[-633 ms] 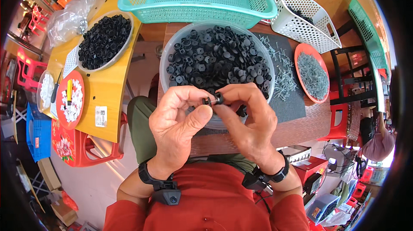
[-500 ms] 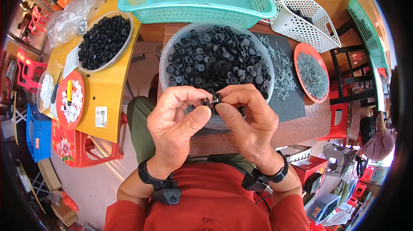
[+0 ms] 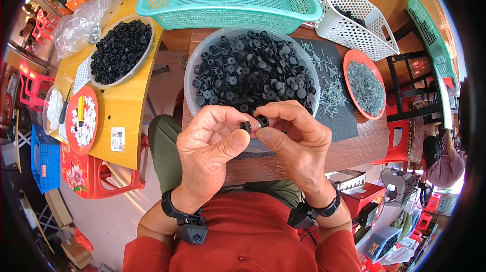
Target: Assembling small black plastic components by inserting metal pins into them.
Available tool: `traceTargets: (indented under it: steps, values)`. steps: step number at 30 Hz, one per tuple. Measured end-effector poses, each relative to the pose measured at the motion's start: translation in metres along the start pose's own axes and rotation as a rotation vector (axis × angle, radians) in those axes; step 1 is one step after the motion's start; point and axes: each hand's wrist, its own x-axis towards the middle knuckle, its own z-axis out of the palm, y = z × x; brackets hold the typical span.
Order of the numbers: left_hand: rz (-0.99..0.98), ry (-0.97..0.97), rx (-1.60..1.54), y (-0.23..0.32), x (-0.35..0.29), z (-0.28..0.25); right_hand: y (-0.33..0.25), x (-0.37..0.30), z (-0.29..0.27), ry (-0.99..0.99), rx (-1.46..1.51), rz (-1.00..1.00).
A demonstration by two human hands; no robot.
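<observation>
both the left hand (image 3: 210, 143) and right hand (image 3: 296, 143) pinch 1 small black part (image 3: 254, 122) between nearly closed fingertips.

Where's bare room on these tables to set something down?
Bare wood lies on the yellow table between the black-parts plate and the red plate. The brown table is crowded: clear bowl, screw mat, orange dish.

Daylit room: pale tiled floor (image 3: 116, 211), red plastic stools (image 3: 101, 176), yellow side table (image 3: 121, 105).
</observation>
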Motion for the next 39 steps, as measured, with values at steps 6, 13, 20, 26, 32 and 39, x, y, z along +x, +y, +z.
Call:
traceTargets:
  steps: [6,13,20,26,32,39]
  values:
    - [0.008,-0.009,-0.004,-0.001,0.001,0.001,0.002,-0.001,-0.001,-0.001,0.139,0.018]
    - [0.009,0.009,0.087,0.003,-0.001,0.001,0.006,-0.003,-0.005,0.029,0.386,0.19]
    - [-0.004,0.055,0.208,0.006,-0.001,0.005,0.011,-0.001,-0.006,0.002,0.642,0.307]
    - [-0.06,0.076,0.183,0.012,0.0,0.009,0.012,0.0,-0.004,0.018,0.635,0.324]
    - [-0.04,0.089,0.305,0.01,-0.001,0.004,0.014,0.0,-0.002,0.011,0.599,0.282]
    - [-0.037,0.103,0.358,0.01,0.0,0.004,0.014,0.0,0.0,0.01,0.569,0.291]
